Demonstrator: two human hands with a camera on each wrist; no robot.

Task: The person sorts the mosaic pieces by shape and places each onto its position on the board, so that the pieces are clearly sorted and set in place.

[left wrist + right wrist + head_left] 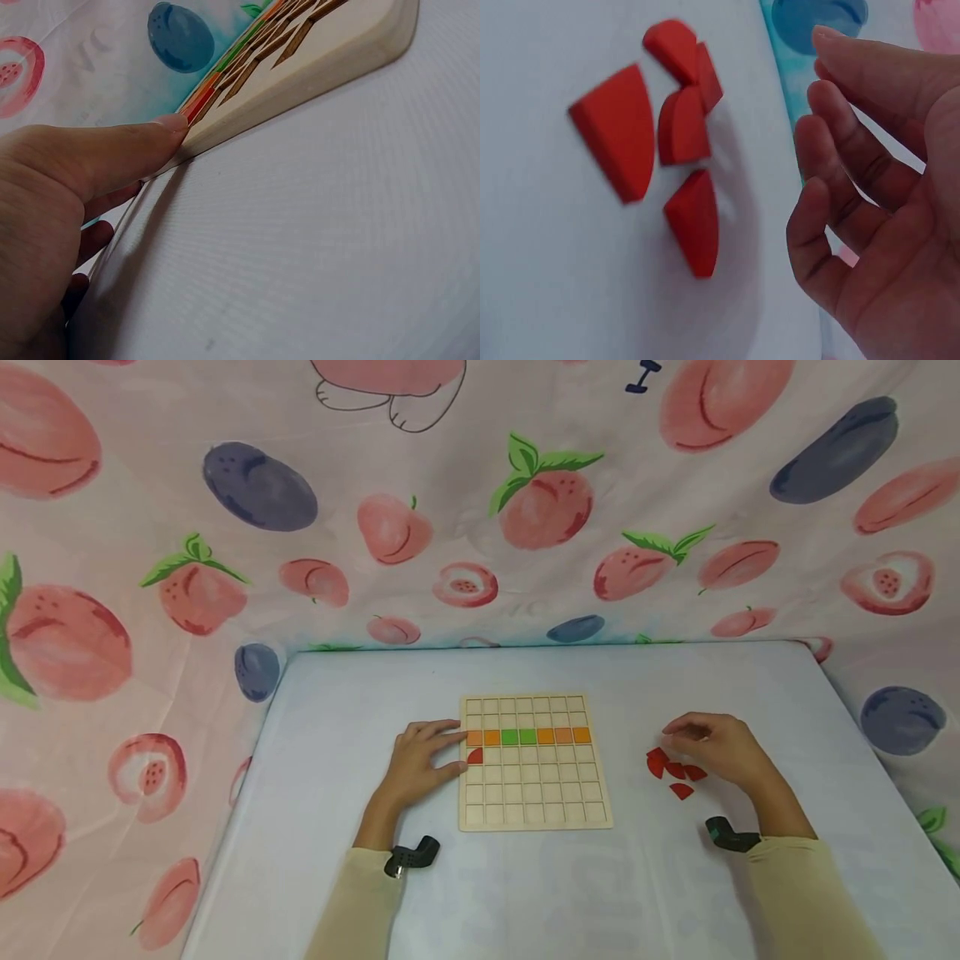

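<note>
A wooden grid board [534, 793] lies on the white table. One row holds orange squares [491, 737] and green squares [519, 737]. In the square below that row's left end sits a red quarter-circle piece [475, 757]. My left hand [414, 766] touches the board's left edge with thumb and fingertips; the left wrist view shows the thumb [150, 139] against its side. My right hand [717, 746] hovers beside several loose red quarter-circle pieces [681, 791]. In the right wrist view its fingers [832, 150] are loosely bent, with nothing visible between them.
The loose red pieces [619, 135] lie close together right of the board, some touching. A fruit-printed cloth [420, 460] hangs behind the table's far edge and along the sides. Black wrist devices [731, 836] sit on both forearms.
</note>
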